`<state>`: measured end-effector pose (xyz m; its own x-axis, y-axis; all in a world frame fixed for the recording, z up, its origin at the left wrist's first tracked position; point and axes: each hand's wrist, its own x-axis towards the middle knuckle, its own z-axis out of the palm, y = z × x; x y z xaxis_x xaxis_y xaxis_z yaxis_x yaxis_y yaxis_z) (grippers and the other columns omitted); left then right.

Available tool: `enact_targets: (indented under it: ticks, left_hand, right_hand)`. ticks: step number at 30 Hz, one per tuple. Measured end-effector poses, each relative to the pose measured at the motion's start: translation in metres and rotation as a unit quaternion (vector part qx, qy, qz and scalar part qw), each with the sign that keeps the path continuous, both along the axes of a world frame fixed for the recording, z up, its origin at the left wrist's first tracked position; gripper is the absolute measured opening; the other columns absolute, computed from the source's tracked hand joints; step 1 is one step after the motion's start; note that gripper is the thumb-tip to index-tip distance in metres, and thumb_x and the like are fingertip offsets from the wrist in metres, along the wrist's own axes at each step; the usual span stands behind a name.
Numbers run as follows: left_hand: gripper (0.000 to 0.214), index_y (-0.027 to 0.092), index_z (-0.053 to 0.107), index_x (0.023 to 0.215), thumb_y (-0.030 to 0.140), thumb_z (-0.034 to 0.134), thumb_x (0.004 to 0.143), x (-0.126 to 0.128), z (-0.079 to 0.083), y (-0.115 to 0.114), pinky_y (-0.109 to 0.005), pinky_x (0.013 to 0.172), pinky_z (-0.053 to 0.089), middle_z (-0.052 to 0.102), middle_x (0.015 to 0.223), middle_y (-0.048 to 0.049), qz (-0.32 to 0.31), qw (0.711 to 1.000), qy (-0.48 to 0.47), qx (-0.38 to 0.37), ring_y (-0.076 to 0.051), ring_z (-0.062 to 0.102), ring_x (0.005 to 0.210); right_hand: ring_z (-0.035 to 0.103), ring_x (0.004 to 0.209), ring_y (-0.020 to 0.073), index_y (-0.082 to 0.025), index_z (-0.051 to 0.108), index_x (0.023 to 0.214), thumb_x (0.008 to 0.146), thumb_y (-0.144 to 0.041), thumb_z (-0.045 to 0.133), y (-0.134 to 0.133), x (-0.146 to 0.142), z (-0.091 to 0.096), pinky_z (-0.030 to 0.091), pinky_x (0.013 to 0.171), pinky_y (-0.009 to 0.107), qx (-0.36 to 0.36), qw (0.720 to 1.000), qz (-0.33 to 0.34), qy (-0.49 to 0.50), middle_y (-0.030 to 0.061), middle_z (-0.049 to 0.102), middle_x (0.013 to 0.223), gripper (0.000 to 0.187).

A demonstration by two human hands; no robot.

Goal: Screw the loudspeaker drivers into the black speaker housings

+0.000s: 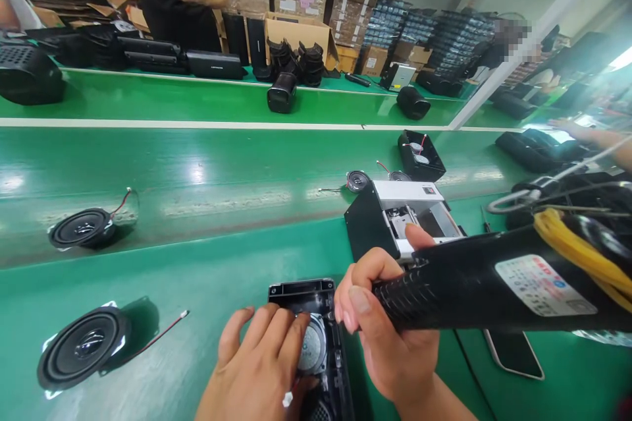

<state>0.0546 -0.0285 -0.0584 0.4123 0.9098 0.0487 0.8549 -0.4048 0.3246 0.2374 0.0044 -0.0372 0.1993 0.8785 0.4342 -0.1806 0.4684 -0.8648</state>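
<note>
The left hand (257,362) presses its fingers onto a round speaker driver (312,345) seated in an open black speaker housing (301,288). The right hand (390,322) grips a black handheld power tool (494,282), just beside a black-and-white speaker casing (409,200). 2 loose speaker drivers (81,348) lie left on the green workbench (207,289).

bright, even light is falling from above, glare is streaking pale along the green table (197,174), soft shadows are lying beside the loose speaker (83,348), wide-angle distortion is bending the edges, and a pixelated patch (511,39) is blurring the upper right.
</note>
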Motion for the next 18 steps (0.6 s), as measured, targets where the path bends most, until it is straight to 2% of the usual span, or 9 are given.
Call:
enact_targets:
  ticks: [8,15,18]
  left_hand:
    - [0.054,0.033,0.077,0.137,0.015,0.078,0.086,0.001,0.003,-0.001,-0.045,0.119,0.033,0.084,0.129,0.0026,-0.008,1.0,0.006,0.014,-0.027,0.073,0.121]
    - [0.059,0.03,0.075,0.142,0.011,0.068,0.086,0.003,0.002,-0.003,-0.047,0.118,0.032,0.083,0.134,0.0003,-0.016,0.998,0.042,0.037,-0.028,0.072,0.124]
    - [0.061,0.028,0.074,0.146,0.008,0.061,0.089,0.005,0.002,-0.005,-0.048,0.118,0.032,0.083,0.139,-0.0014,-0.021,0.997,0.057,0.049,-0.027,0.071,0.126]
  right_hand:
    - [0.052,0.06,0.0145,-0.041,0.04,0.156,0.11,-0.021,0.072,0.004,-0.005,-0.001,0.05,0.058,0.032,-0.005,1.0,-0.016,-0.007,-0.008,0.056,0.084,0.06]
    - [0.055,0.061,0.0131,-0.039,0.037,0.159,0.109,-0.018,0.072,0.008,0.0,-0.013,0.052,0.057,0.031,-0.019,0.999,0.025,-0.009,-0.0071,0.058,0.09,0.065]
    - [0.054,0.058,0.0132,-0.037,0.043,0.153,0.105,-0.022,0.076,0.011,0.002,-0.016,0.053,0.056,0.03,-0.023,0.999,0.021,-0.014,-0.008,0.059,0.086,0.06]
